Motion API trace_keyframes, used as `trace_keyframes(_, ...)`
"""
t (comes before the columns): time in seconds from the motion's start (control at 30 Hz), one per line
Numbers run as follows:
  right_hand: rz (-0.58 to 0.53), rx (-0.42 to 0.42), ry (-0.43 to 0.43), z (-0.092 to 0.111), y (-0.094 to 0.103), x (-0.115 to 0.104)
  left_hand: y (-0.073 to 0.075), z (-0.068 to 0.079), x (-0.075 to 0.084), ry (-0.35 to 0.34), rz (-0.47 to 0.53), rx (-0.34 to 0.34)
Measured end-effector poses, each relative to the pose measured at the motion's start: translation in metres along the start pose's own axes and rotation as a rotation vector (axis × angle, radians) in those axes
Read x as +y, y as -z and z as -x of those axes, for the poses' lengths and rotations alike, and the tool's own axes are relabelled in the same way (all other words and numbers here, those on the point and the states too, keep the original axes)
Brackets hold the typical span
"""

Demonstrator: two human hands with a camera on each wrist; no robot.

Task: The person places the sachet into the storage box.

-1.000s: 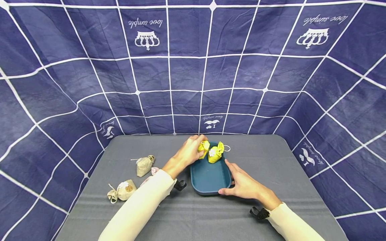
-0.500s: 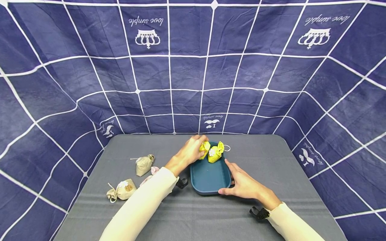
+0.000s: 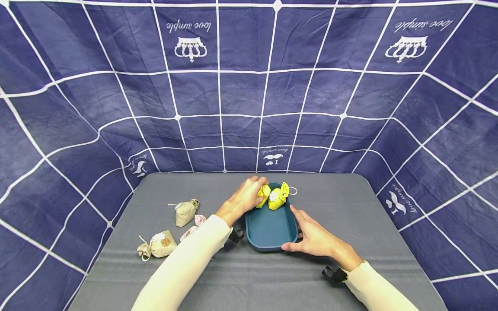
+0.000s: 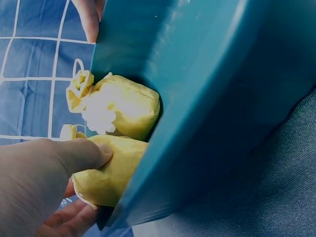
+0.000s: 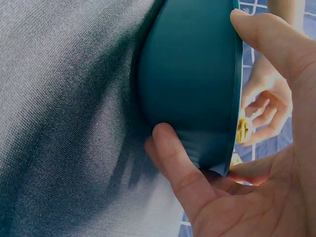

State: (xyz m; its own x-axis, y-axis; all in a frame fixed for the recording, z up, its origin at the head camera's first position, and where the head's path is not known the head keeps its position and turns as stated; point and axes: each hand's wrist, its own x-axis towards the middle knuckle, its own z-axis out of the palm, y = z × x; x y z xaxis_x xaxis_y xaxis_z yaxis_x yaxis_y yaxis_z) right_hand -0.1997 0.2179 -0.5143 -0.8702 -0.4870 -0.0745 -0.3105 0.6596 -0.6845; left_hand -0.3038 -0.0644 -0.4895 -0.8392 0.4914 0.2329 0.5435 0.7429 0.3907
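Note:
A yellow drawstring pouch [image 4: 111, 173] stands at the far left end of the blue tray [image 3: 271, 235]; the thumb and fingers of my left hand [image 3: 244, 195] pinch it. Beside it inside the tray leans a second yellow pouch [image 3: 278, 198] with a white flower, its neck and cord loop over the far right rim. My right hand [image 3: 317, 237] rests against the tray's right side, thumb near the close corner, fingers stretched along the outer wall [image 5: 190, 89]. The palm side of the left hand is hidden in the head view.
Two beige pouches [image 3: 186, 212], [image 3: 162, 245] lie on the grey table [image 3: 330, 190] to the left. A pink pouch [image 3: 200, 220] is partly covered by the left sleeve [image 3: 186, 263]. Blue grid-patterned cloth [image 3: 241, 95] hangs behind and at both sides.
Almost nothing differs. The left forearm has shifted slightly to the right, showing a little more of the pink pouch. The tray, both yellow pouches and the right hand stay in place.

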Motion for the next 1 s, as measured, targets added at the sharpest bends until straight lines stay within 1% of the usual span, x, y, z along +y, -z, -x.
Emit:
trace_keyframes(0.27, 0.024, 0.001, 0.001, -0.001, 0.001, -0.002, 0.000, 0.001, 0.000, 0.010, -0.008, -0.022)
trace_keyframes(0.53, 0.022, -0.003, 0.006, -0.001, 0.001, -0.002, 0.003, 0.003, 0.003, 0.036, -0.078, -0.050)
trace_keyframes(0.67, -0.004, -0.006, 0.009, 0.000, 0.000, -0.001, 0.007, 0.007, 0.004, 0.043, -0.113, -0.035)
trace_keyframes(0.8, -0.023, -0.006, 0.011, 0.000, 0.000, 0.000, 0.014, 0.013, 0.007, 0.045, -0.124, -0.007)
trace_keyframes(1.0, -0.019, -0.004, 0.016, 0.001, -0.001, 0.001, 0.024, 0.025, 0.007, 0.021, -0.145, 0.024)
